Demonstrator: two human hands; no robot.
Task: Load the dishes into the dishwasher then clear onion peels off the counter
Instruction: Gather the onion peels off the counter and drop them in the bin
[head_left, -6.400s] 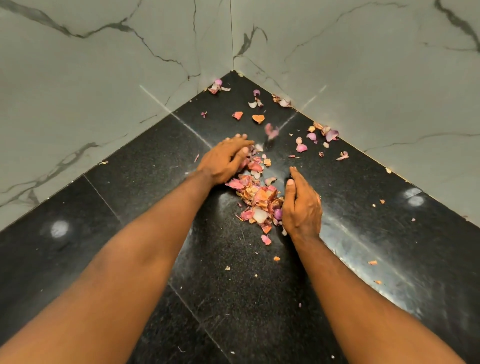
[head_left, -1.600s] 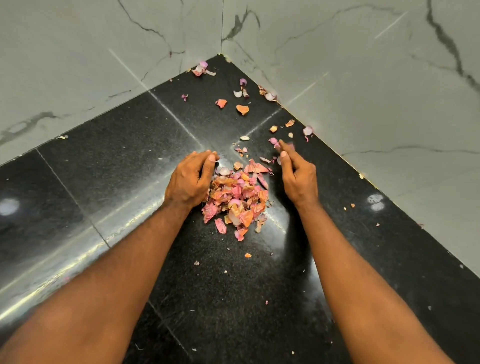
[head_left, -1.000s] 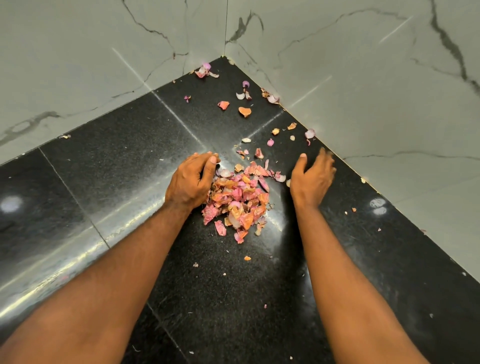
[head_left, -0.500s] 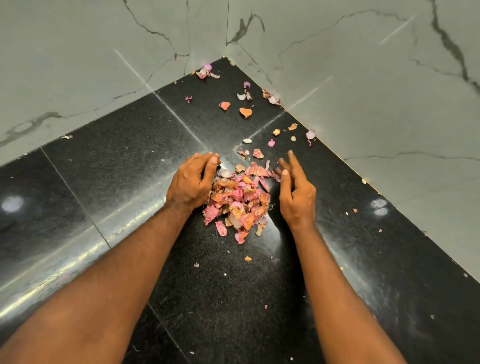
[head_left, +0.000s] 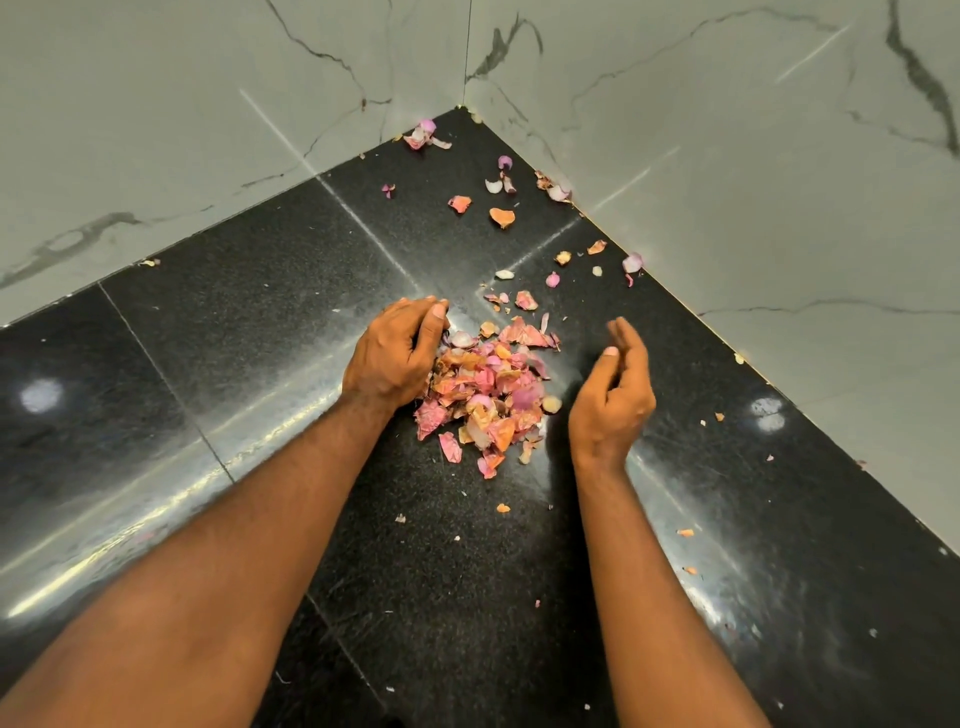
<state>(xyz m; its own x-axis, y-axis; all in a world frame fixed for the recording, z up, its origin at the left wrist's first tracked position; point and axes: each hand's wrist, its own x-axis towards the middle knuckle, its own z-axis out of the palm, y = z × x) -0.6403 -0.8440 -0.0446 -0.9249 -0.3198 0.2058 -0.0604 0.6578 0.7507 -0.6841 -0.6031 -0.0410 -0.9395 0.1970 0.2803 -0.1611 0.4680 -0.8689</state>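
Heap of thin, curled pink and orange onion peels (head_left: 485, 395) on the polished black speckled stone desk (head_left: 260, 338), between the two hands. Left hand (head_left: 395, 356), at the heap's 9 o'clock, touches it with fingers cupped, gripping nothing. Right hand (head_left: 613, 389), at 3 o'clock, stands just beside it, edge-on, fingers loosely bent. Scattered loose peels (head_left: 501, 217) lie toward 12 o'clock, near the grey veined marble walls (head_left: 727, 156).
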